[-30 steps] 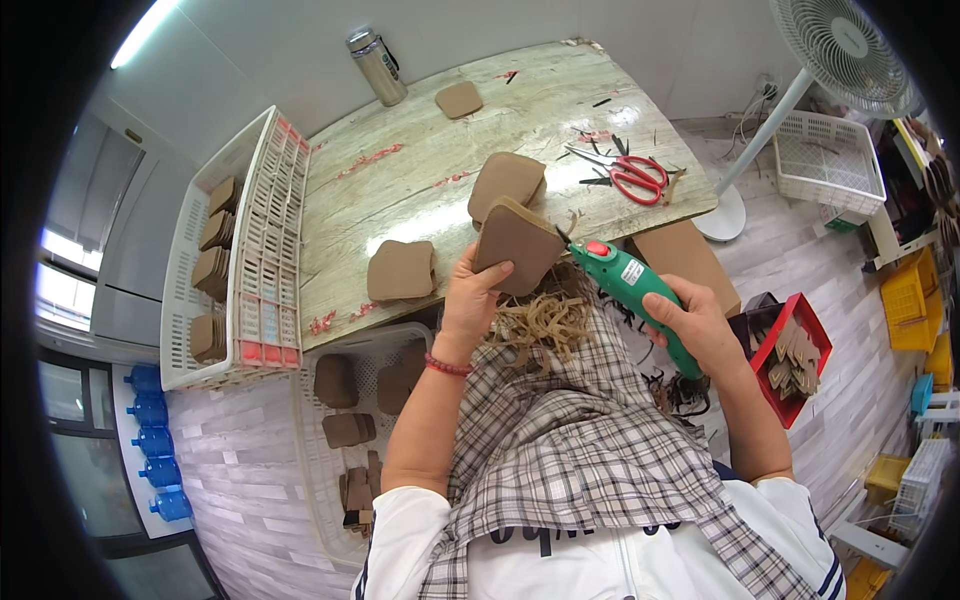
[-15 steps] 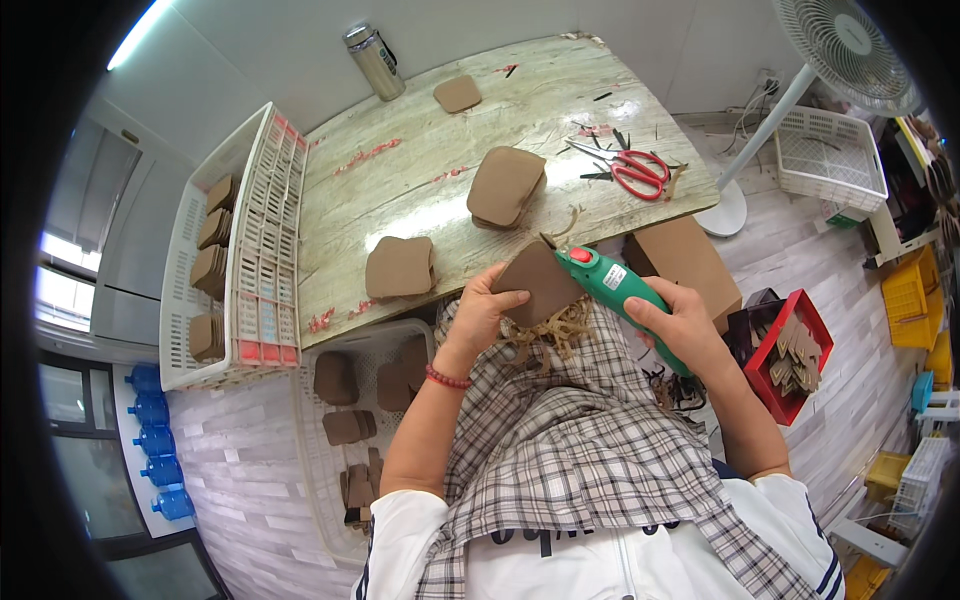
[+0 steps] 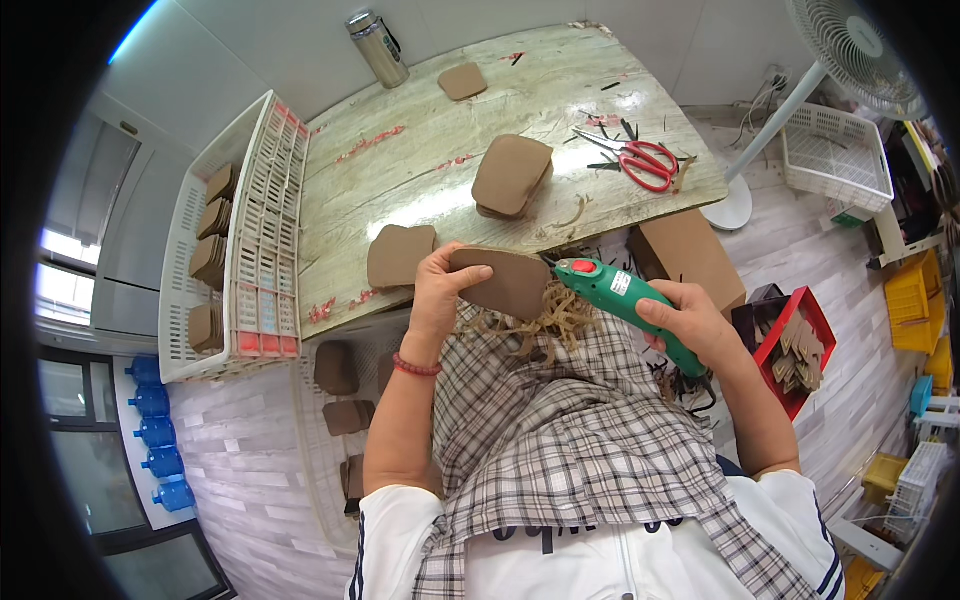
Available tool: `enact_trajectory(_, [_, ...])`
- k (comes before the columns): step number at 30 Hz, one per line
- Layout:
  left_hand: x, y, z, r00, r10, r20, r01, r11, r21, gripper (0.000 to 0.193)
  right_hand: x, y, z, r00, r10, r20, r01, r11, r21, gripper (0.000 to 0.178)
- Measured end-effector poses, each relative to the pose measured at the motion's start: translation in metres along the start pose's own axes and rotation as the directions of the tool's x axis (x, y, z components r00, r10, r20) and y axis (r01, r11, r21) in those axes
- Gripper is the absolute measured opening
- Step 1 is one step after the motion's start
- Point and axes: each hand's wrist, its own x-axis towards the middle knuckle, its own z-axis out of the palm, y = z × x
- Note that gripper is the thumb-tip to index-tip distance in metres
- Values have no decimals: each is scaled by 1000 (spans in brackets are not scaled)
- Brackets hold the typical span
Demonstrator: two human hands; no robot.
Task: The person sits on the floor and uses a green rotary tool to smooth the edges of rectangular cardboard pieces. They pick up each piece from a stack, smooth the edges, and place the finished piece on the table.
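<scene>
My left hand (image 3: 445,286) pinches a flat brown rounded panel (image 3: 508,284) between thumb and fingers, over my lap at the table's near edge. In my right hand (image 3: 690,322) is a green electric cutter (image 3: 612,290) with a red button, my fingers wrapped round its body. Its dark tip lies at the panel's upper right edge; whether it touches is too small to tell. Thin tan trimmings (image 3: 558,322) lie heaped on my checked apron (image 3: 530,420) beneath. On the table (image 3: 400,180) are a stack of brown panels (image 3: 512,172), a smaller pile (image 3: 400,256) and a single panel (image 3: 462,81).
Red-handled scissors (image 3: 648,164) lie among dark scraps at the table's right. A white crate (image 3: 268,240) with panel stacks stands left, another crate (image 3: 310,450) below. A steel flask (image 3: 378,50) stands at the back. Right are a fan (image 3: 850,50), a cardboard box (image 3: 690,262) and a red bin (image 3: 822,335).
My left hand has moved left with the panel, which is now turned more sideways. The cutter has shifted slightly down and right, its tip still by the panel's edge.
</scene>
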Motion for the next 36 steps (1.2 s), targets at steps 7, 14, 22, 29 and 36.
enact_trajectory(7, [0,12,2,992,-95,84,87,992,94,15,0,-3,2,999,6,43,-3,998,-59,33])
enact_trajectory(14, [0,11,17,965,-190,179,160,973,169,17,2,0,6,1000,20,18,-18,997,-79,36])
enact_trajectory(22, [0,19,34,914,-308,266,249,940,232,20,9,-8,13,1000,-14,23,17,994,-107,37])
enact_trajectory(29, [1,15,32,940,-275,202,216,937,273,21,18,-10,12,997,-68,-20,66,995,-79,36])
enact_trajectory(36, [1,23,0,986,-83,146,66,991,115,18,-5,3,-11,996,-21,-82,8,988,-157,39])
